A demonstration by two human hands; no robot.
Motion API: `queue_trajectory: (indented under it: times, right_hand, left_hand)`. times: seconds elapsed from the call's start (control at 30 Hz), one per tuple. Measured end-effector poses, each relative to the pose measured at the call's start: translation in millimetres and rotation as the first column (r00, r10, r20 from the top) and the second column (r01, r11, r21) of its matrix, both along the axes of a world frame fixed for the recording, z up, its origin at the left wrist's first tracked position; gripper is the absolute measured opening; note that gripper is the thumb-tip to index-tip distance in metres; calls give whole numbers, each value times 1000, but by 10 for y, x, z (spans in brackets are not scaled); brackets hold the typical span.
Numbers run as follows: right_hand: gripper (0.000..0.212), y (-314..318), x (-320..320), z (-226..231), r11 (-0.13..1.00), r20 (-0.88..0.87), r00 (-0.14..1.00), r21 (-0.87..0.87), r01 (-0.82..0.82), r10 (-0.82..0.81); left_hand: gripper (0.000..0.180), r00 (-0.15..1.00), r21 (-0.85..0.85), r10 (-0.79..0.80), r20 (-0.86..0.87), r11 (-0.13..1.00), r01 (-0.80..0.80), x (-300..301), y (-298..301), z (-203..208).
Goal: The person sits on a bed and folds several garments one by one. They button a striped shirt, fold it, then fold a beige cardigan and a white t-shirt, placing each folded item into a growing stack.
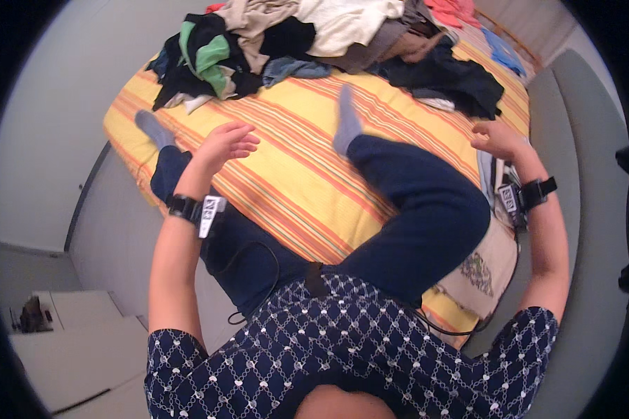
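Note:
My left hand (pixel 229 145) hangs in the air above my left leg, with its fingers loosely bent and nothing in them. On the right, my right hand (pixel 497 140) is raised too, its fingers half curled and holding nothing that I can see. Just beyond it lies a dark garment (pixel 447 77) at the edge of a heap. Past my left hand is a black and green garment (pixel 206 52). Between the hands spreads a yellow and orange striped bedspread (pixel 286 160), where I sit with my legs apart.
A heap of mixed clothes covers the far side of the bed, with a cream garment (pixel 349 24) and blue denim (pixel 293 68) in it. Beside my right leg lies a folded beige cloth (pixel 472 276). A grey padded panel (pixel 573 140) borders the right; pale cabinets (pixel 70 349) stand lower left.

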State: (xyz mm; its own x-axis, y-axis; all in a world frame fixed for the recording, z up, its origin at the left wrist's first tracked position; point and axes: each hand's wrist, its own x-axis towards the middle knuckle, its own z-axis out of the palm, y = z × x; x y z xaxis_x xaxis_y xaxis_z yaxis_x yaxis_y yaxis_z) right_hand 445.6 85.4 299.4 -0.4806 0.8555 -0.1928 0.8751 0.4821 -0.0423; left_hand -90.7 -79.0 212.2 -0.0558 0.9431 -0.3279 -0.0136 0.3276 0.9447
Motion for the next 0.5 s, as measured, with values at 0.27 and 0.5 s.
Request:
queue_trajectory:
  times: [0.27,0.5]
  right_hand:
    - [46,291,-764,-342,975,-234,961,-132,-180,146]
    - [44,-321,-520,-781,380,-382,697,-910,-169,-607]
  left_hand:
    - [59,543,-219,-525,-655,820,529,945,243,-993]
    - [82,434,-417,-579,-690,808,415,1280,265,-1406]
